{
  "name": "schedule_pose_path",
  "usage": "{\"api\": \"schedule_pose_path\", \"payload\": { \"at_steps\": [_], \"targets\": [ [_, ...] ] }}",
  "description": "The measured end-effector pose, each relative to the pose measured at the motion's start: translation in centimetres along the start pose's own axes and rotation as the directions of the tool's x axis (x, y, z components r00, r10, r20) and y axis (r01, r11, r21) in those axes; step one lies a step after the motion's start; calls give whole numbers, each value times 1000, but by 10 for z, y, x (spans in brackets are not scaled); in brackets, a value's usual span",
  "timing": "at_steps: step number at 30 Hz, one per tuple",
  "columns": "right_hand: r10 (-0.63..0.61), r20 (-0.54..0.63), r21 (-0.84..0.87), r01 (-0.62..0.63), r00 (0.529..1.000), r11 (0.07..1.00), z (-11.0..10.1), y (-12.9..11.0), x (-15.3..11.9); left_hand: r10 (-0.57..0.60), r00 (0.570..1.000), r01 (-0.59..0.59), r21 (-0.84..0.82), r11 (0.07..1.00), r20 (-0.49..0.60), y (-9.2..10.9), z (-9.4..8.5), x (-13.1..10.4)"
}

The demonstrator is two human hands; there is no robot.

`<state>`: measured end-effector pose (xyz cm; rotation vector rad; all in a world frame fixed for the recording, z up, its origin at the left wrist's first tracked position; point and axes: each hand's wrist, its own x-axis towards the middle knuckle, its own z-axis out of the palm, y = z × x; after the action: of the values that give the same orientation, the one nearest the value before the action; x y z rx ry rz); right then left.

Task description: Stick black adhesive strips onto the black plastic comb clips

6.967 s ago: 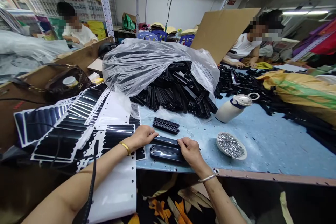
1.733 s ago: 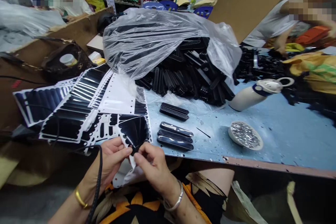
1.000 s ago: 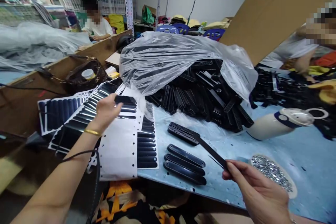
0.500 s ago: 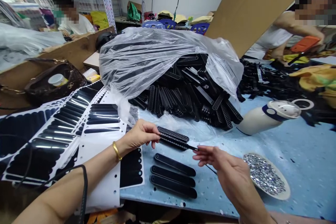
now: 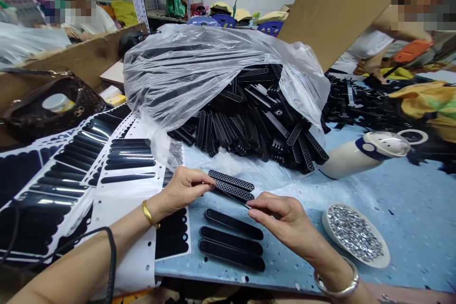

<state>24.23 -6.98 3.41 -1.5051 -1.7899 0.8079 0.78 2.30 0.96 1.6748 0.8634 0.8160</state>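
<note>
My left hand (image 5: 187, 185), with a gold bangle at the wrist, pinches the left end of a black plastic strip (image 5: 234, 190) with rounded ends and a lattice face. At the strip's other end, the thumb and fingertips of my right hand (image 5: 281, 213) are closed on its edge. Just behind it lies a similar lattice-faced strip (image 5: 228, 179). Nearer the table's front edge, three smooth black strips (image 5: 231, 233) rest side by side, each with a small hole at its left end.
A clear plastic bag (image 5: 178, 71) spills a heap of black parts (image 5: 249, 128). Black adhesive sheets (image 5: 130, 154) cover the left side. To the right are a bowl of small metal rings (image 5: 356, 235) and a tilted white bottle (image 5: 351, 159). Two people sit further back.
The held strip has turned so its lattice face shows upward. My right hand has moved left and in to its end, and my view has shifted slightly.
</note>
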Motion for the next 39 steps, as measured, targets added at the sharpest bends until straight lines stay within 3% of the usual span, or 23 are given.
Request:
{"api": "schedule_pose_path", "payload": {
  "at_steps": [8, 12, 16, 19, 22, 27, 32, 35, 39],
  "targets": [
    [-23, -76, -101, 16, 997, 995, -5, 5, -6, -38, 999, 39, 65, 997, -22, -16, 2, -1],
    [7, -128, -146, -26, 992, 989, -17, 3, -15, -14, 1000, 12, 105, 994, 16, -21, 1, 1],
    [67, -219, -112, -93, 973, 989, -26, 12, -21, -58, 998, 63, 227, 972, -30, -27, -1, 5],
    [108, -261, -82, -133, 959, 988, -24, 20, -17, -116, 993, 115, 269, 956, -11, -32, 1, 7],
    [111, -237, -89, -136, 965, 987, -16, 27, -6, -108, 994, 95, 275, 957, 30, -34, 5, 8],
    [-66, -231, -207, 17, 971, 978, -2, 36, 11, -108, 982, 62, 273, 960, 157, -30, 2, 8],
    [-213, -202, -341, 135, 956, 930, 0, 40, 11, -126, 965, 52, 308, 950, 228, -26, -7, 9],
    [-255, -149, -365, 187, 955, 912, 1, 39, 7, -127, 951, 32, 320, 947, 281, -24, -10, 10],
    [-291, -100, -353, 239, 952, 904, 3, 36, 0, -170, 944, 88, 279, 956, 284, -23, -11, 10]
  ]
}}
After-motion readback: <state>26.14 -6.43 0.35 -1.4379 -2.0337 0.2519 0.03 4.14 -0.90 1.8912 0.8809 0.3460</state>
